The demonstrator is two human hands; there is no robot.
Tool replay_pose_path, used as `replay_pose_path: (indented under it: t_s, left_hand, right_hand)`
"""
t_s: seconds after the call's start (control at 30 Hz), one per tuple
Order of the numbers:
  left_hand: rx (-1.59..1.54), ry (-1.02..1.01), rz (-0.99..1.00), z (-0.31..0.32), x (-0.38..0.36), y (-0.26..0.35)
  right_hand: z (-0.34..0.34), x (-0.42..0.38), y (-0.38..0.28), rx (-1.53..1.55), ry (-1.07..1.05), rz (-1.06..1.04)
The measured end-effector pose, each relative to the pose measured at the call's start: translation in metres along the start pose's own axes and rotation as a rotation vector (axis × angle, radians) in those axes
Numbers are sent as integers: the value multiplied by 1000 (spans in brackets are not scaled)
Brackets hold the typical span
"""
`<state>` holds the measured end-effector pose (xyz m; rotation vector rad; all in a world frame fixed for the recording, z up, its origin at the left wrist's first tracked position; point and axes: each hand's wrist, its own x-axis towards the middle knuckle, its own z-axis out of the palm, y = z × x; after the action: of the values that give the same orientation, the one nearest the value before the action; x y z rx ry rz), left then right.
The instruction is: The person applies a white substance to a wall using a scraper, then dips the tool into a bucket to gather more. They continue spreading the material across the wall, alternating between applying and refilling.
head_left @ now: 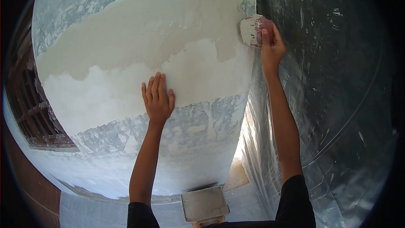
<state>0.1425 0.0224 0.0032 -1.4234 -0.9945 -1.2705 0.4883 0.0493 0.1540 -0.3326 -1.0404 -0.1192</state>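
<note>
While the left hand (157, 102) lies flat, the right hand (273, 50) grips a smeared spreader (256, 31)

Where the view begins at the left, a dark brown window grille (36, 105) sits beside a mottled blue-grey wall (181, 137). Across the wall runs a broad white patch (105, 101), its upper part covered by a darker, cream-grey coat (135, 25) with an uneven lower edge.

Near the middle, the left hand is spread against the white patch just below that coat, its fingers straight and close together, the thumb apart, gripping nothing. Below and slightly right of it, at the bottom of the view, is a squarish tray (183, 207) with a flat grey surface inside.

Farther right, the spreader is at the wall's upper right edge, its reddish body caked with pale paste on the left side. The right hand's fingers are closed around its right side, thumb in front. Shiny dark plastic sheeting (341, 84) hangs beyond the wall's edge, filling the far right.
</note>
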Motion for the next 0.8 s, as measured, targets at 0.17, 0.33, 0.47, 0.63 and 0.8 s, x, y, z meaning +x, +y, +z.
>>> replay_pose_path:
  t_s: [0.17,0.33,0.47,0.63,0.8]
  left_hand:
    - [7,-2,12,-1,1,0]
    - [9,4,13,1,0,-1]
    - [11,0,12,0,0,-1]
    - [7,6,14,0,0,-1]
    - [18,-1,10,1,-1,0]
  right_hand:
    - [-3,-18,-5,-388,-292,-66]
    - [-2,-4,-7,-40,70,-5]
    - [-2,-12,-6,-162,-152,-10]
    - [-7,-11,-3,-222,32,-49]
    - [1,-17,-13,-91,-157,-11]
